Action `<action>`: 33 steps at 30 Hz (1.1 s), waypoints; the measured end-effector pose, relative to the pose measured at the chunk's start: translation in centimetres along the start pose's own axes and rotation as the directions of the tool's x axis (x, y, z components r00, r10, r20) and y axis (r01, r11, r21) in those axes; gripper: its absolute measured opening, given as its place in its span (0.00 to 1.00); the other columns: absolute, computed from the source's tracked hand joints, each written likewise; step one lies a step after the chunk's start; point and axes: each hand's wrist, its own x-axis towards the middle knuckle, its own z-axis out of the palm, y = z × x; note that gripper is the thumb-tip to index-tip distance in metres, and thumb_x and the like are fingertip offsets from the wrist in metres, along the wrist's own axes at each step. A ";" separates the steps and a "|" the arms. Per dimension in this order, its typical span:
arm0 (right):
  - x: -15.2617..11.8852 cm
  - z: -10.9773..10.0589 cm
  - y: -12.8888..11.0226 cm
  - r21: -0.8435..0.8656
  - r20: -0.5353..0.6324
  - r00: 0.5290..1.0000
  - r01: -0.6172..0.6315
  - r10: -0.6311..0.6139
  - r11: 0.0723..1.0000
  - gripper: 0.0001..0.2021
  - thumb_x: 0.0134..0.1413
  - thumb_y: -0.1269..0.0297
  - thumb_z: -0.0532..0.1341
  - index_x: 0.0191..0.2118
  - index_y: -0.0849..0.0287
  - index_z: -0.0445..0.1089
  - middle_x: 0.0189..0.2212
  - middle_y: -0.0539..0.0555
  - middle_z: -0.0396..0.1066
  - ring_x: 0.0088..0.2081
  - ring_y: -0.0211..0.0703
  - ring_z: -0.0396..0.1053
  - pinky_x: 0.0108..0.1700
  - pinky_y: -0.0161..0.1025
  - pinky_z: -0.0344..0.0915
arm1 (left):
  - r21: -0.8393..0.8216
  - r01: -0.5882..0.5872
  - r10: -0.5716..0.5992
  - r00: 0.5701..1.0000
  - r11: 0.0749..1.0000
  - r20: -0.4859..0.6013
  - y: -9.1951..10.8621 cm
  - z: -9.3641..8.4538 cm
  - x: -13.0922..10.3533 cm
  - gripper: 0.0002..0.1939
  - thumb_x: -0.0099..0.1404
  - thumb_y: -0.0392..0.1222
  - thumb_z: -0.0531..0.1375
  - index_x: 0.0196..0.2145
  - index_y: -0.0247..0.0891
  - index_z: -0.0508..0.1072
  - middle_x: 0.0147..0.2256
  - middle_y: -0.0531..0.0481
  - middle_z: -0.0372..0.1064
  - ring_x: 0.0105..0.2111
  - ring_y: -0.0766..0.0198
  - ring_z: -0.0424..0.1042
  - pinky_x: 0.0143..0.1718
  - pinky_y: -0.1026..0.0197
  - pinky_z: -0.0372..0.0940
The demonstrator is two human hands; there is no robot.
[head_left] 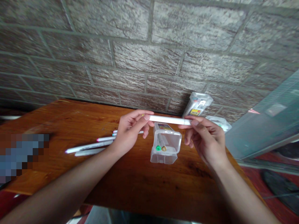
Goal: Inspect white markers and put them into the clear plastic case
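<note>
A white marker (167,119) is held level above the table, one end in each hand. My left hand (132,127) pinches its left end, where a bit of yellow shows at the fingertips. At the other end, my right hand (206,133) grips the marker past a thin seam in its barrel. Below it, a clear plastic case (178,143) lies on its side with its opening toward me. Inside are a green-ended marker (158,148) and a tan-ended marker (163,148). Several loose markers (91,145) lie left of the case, partly hidden behind my left hand.
The wooden table (182,189) stands against a stone-block wall (130,56). A second clear case (197,104) with a yellow label stands at the back right. Beside it, behind my right hand, is another clear plastic piece (220,123). A glass panel (261,118) rises at the right.
</note>
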 end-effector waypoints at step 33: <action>0.0 0.1 -0.6 -0.024 0.016 0.999 -0.031 0.031 0.999 0.12 0.63 0.55 0.68 0.46 0.56 0.79 0.37 0.59 0.87 0.15 0.38 0.70 0.14 0.34 0.61 | -0.064 0.030 -0.035 0.996 0.997 -0.079 0.4 0.2 0.0 0.15 0.67 0.47 0.69 0.47 0.35 0.85 0.32 0.43 0.83 0.18 0.68 0.69 0.18 0.64 0.63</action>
